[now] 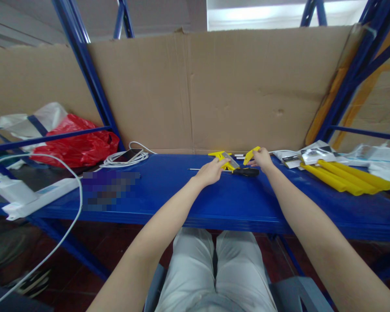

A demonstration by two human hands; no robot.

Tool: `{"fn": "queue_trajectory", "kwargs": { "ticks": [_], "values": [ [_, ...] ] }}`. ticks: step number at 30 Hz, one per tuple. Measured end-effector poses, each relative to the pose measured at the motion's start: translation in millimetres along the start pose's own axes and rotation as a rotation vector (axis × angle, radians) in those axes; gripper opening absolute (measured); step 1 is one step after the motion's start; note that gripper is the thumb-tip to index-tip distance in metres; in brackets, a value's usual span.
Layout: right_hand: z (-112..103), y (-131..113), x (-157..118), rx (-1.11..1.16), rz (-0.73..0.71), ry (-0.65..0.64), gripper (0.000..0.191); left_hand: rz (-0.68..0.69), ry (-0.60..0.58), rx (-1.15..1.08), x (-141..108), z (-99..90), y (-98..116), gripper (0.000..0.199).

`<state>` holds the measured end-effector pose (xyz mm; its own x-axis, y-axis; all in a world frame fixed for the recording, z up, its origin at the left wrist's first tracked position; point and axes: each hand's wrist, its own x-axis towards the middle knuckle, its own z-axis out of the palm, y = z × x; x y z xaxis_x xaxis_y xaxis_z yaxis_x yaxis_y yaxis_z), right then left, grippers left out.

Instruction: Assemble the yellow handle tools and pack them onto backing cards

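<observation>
My left hand (211, 171) is closed around a yellow plastic part with a flat grey metal plate (230, 160), which looks like a scraper head. A smaller yellow plastic piece (251, 155) is pinched in my right hand (262, 159), a short way to the right of that part. Between and just below the hands, a screwdriver (246, 172) lies on the blue table (169, 190), its black handle to the right and its thin shaft running left under my left hand. Small white items (238, 156) lie behind the plate.
Several yellow tubes (347, 177) and silver-and-white packets (316, 151) lie at the right. A coiled white cable (125, 159), phone (130, 155), white power strip (42, 199) and red bag (79, 141) are at the left. Cardboard (214, 91) stands behind, between blue posts.
</observation>
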<state>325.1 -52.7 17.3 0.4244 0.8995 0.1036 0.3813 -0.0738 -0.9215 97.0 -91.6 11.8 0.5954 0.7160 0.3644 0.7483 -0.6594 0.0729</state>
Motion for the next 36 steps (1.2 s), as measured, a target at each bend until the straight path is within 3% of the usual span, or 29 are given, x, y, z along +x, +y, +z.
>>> {"fn": "queue_trajectory", "kwargs": {
  "ticks": [4, 12, 22, 36],
  "values": [
    [-4.4, -2.1, -3.5, 0.193, 0.119, -0.056, 0.032, 0.002, -0.001, 0.0, -0.1, 0.2, 0.0, 0.05],
    [-3.7, -12.7, -8.2, 0.35, 0.188, -0.207, 0.014, -0.003, 0.002, -0.016, -0.2, 0.1, 0.0, 0.051],
    [-1.6, -22.5, -18.2, 0.557, 0.146, -0.263, 0.019, 0.012, -0.012, 0.021, 0.9, 1.7, -2.2, 0.047],
    [6.6, -31.5, -26.4, 0.464, 0.069, -0.287, 0.015, 0.041, -0.002, 0.026, 2.4, 5.4, -5.0, 0.044]
  ]
}}
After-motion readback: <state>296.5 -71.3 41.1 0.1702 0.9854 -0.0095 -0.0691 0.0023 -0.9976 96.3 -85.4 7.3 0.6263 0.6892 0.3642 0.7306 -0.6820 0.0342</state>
